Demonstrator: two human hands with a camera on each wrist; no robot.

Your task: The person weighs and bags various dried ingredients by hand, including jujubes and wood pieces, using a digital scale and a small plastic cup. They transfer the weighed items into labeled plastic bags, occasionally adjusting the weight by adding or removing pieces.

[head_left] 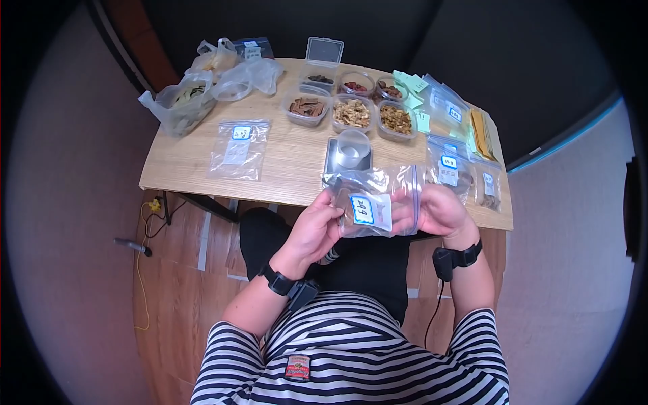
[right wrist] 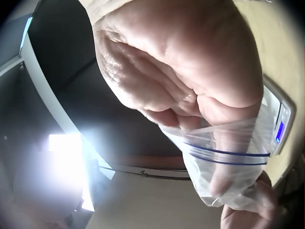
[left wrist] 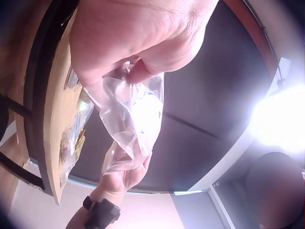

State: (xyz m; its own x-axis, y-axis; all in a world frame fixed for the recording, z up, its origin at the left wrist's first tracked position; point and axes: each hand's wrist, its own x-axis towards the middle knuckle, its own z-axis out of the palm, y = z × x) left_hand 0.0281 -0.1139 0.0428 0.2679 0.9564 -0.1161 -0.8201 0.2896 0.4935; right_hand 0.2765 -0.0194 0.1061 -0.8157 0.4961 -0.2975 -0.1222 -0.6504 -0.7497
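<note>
Zip bag (head_left: 370,210) up at the counter (head_left: 283,177), left hand (head_left: 316,231) gripping its end, right hand (head_left: 439,210) open, straight fingers showing through the plastic!

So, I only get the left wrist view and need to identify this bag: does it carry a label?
Observer: Yes. The head view shows a blue-bordered label on the bag, its handwriting turned sideways.
Operator: Good, and how would it close? I can't make that out from here.
Observer: With a zip, at the end by the right hand.
Operator: Last one, what sits on the table just past the hands?
Observer: A scale with a clear round tub on it, seen in the head view.
</note>
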